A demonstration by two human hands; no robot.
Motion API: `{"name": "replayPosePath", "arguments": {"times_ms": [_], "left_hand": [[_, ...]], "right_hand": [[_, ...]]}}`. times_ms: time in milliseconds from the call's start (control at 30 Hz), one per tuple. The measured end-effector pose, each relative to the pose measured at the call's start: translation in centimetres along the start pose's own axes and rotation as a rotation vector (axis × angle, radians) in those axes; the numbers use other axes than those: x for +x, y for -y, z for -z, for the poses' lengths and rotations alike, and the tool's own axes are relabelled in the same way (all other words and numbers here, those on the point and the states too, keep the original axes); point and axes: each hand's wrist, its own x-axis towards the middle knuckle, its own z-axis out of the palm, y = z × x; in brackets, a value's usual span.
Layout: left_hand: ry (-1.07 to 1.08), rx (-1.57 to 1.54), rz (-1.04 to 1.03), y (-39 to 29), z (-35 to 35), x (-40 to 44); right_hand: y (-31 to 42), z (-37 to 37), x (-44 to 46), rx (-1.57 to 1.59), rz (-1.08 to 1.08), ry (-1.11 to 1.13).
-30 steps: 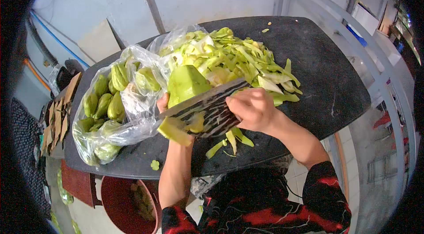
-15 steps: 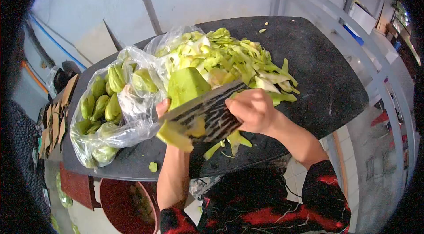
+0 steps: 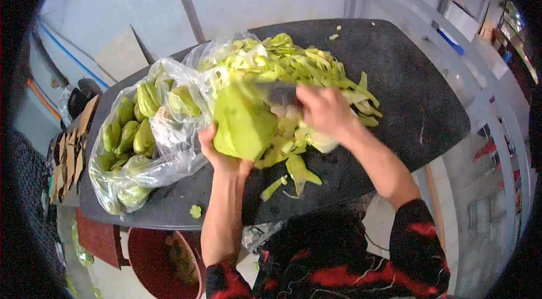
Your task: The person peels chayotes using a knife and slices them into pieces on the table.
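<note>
A large, pale green, partly peeled fruit (image 3: 243,124) rests in my left hand (image 3: 221,155), which cups it from below with the thumb on its left side. My right hand (image 3: 327,110) is closed round the handle of a knife (image 3: 276,93), whose blurred blade lies against the upper right of the fruit. Behind and to the right spreads a heap of green peelings (image 3: 293,65) on the dark table (image 3: 412,84). Some cut pieces (image 3: 299,175) lie just right of the fruit, near the front edge.
A clear plastic bag (image 3: 169,158) of green chayotes (image 3: 145,99) sits on the table's left. Below the front edge stands a dark red bucket (image 3: 161,265). Grey metal railings (image 3: 491,113) run along the right, and flattened cardboard (image 3: 73,146) leans at the far left.
The knife has swung up from across the fruit's front to its upper right, with my right hand slightly higher. More of the fruit shows, and the slice on the blade is gone from it.
</note>
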Motion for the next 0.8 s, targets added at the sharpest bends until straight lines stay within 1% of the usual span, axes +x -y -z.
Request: {"name": "replayPosePath", "arguments": {"times_ms": [33,100,133,167,233,300,333,433,500,533,567,633,667,733,800], "left_hand": [[0.011,-0.001,0.02,0.0,-0.2,-0.4],[0.071,-0.011,0.021,-0.4,-1.0,0.6],[0.144,-0.04,0.034,-0.6,-0.8,0.9],[0.143,-0.052,0.025,-0.3,-0.9,1.1],[-0.082,-0.166,-0.001,-0.5,-1.9,1.3],[-0.072,-0.202,-0.014,-1.0,-1.5,1.2],[-0.116,-0.19,-0.007,-1.1,-1.4,1.2],[-0.189,-0.212,-0.006,-0.8,-0.5,1.8],[-0.264,-0.283,-0.018,-0.4,0.2,2.1],[-0.331,-0.126,-0.002,-0.8,-3.0,1.1],[-0.288,-0.129,0.036,-1.0,-3.1,0.6],[-0.265,-0.165,0.033,-0.6,-2.5,0.8],[-0.266,-0.165,0.036,-0.4,-2.5,0.8],[-0.171,-0.156,0.023,-0.1,-2.5,0.7],[-0.17,-0.122,0.023,0.0,-2.4,0.7]], "right_hand": [[-0.8,0.7,0.9,-0.042,-0.117,0.104],[-2.2,1.1,1.0,-0.057,-0.187,0.098],[-2.5,1.1,1.0,-0.067,-0.177,0.092],[-2.6,1.1,0.7,-0.061,-0.177,0.058],[-1.9,0.8,0.1,-0.04,-0.179,0.036],[-0.8,0.8,0.1,0.028,-0.136,-0.019],[-0.3,0.9,0.0,0.034,-0.131,-0.018],[1.8,0.9,-0.3,0.044,0.123,-0.17],[3.1,1.3,-0.4,0.046,0.287,-0.142],[3.9,1.3,-0.3,0.012,0.362,-0.198],[4.4,1.3,-0.3,-0.007,0.413,-0.212],[5.1,1.0,-0.2,-0.02,0.518,-0.315],[5.3,0.9,-0.2,-0.021,0.515,-0.313],[5.7,1.0,-0.2,-0.066,0.573,-0.336],[6.0,1.3,-0.2,-0.061,0.587,-0.322]]}}
